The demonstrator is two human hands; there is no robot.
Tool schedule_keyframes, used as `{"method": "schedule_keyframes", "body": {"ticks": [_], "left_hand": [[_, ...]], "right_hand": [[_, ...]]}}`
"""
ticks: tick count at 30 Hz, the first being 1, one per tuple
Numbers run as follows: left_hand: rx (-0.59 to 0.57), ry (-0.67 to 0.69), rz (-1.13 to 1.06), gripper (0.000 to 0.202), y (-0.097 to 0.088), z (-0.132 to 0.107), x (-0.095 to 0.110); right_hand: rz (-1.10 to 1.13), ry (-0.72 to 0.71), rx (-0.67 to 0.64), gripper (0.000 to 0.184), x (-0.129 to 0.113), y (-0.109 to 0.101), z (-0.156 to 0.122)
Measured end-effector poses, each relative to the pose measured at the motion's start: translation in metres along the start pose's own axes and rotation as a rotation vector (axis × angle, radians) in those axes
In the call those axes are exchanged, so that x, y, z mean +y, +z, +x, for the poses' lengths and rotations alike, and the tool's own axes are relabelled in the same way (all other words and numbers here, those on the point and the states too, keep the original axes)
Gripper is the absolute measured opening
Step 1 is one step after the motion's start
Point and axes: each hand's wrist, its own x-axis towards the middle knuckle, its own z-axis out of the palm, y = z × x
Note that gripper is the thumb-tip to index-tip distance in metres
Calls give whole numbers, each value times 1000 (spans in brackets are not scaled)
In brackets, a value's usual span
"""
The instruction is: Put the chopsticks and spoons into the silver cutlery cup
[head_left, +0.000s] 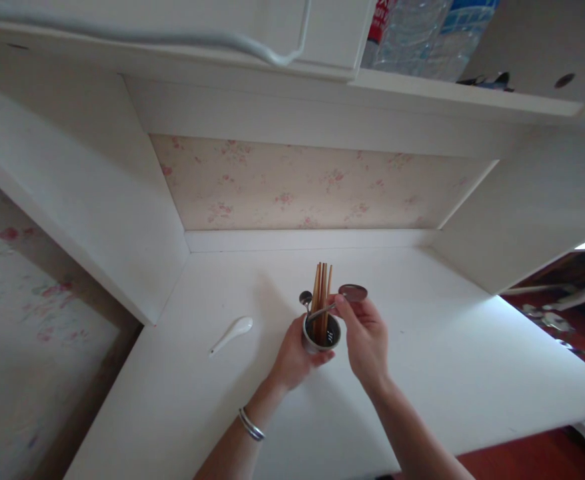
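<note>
My left hand (294,357) is wrapped round a metal utensil holder (317,345), with fingers showing below its rim. Several wooden chopsticks (322,290) stand upright in the holder. A small metal spoon (305,297) leans at its left side, bowl up. Between the fingers of my right hand (365,330) is a larger metal spoon (352,292); its bowl points right and its handle slants down left to the holder's mouth. A white soup spoon (240,326) lies on the white tabletop (252,393), left of my left hand.
White side panels (97,167) flank the tabletop, with floral wallpaper (292,187) at the back. An overhead cabinet (172,27) hangs close above, and plastic bottles (417,37) stand on its open shelf. The tabletop's front edge runs along the lower right.
</note>
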Motion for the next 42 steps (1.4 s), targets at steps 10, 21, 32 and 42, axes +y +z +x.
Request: {"method": "schedule_keyframes", "body": {"ticks": [10, 21, 32, 42], "left_hand": [[36, -54, 69, 76, 0, -2, -3], [23, -49, 77, 75, 7, -2, 2], [10, -42, 570, 78, -51, -33, 9], [80, -29, 1469, 29, -146, -28, 33]], "right_hand": [[-255, 108, -35, 33, 56, -34, 6], [-55, 191, -369, 77, 77, -49, -20], [-55, 149, -447, 76, 94, -55, -20], [-40, 128, -456, 74, 108, -60, -23]]}}
